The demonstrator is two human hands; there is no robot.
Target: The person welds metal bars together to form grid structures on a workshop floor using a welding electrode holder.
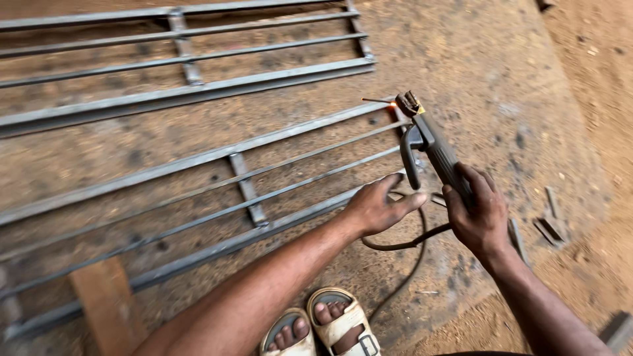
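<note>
Steel grille (198,165) below — right hand (478,221) grips electrode holder (428,148) (tip seemingly glowing); left hand (379,207) spread.

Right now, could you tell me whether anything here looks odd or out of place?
The electrode stub in the welding holder, gripped by the right hand, glows at its clamped end. Metal offcuts lie scattered on the ground.

Dusty concrete floor (475,59) bears 2 steel grilles (198,72), seemingly scrap offcuts (550,227).
</note>
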